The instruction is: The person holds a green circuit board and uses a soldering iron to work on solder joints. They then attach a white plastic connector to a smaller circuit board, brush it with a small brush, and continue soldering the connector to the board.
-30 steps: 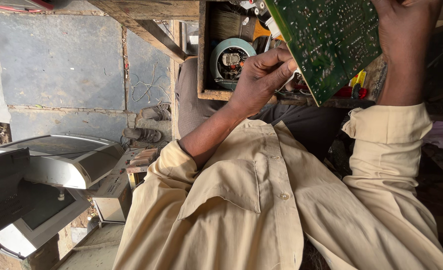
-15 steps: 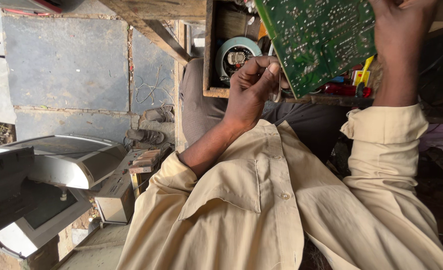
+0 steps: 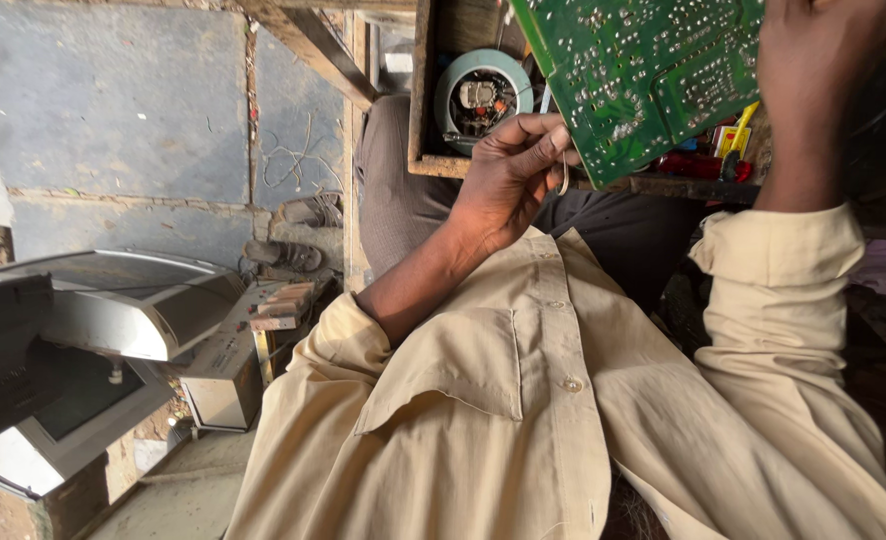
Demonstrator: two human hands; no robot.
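Far left of view: grey plastic casings of old television sets (image 3: 113, 320), stacked on the ground beside a paved floor of grey stone slabs (image 3: 113, 110). Centre: the person wears a tan button-up shirt (image 3: 523, 400).

Left hand (image 3: 508, 175) is raised just below the lower corner of a green printed circuit board (image 3: 643, 70), solder side toward the camera. Its grip is loosely curled, fingertips near or touching the board's corner; a thin wire-like piece seems pinched there, but the detail is too small to confirm.

Behind this hand, a wooden tray (image 3: 423, 100) holds a round teal-rimmed component with a metal centre (image 3: 481, 95).

Right hand (image 3: 823, 70) is closed on the board's right edge, carrying it in the air at the top of the view. Red and yellow tool handles (image 3: 713, 155) lie beneath.

Judgement: board is light, stiff, fragile; solder points sharp. Best held by bare edges, not the face.
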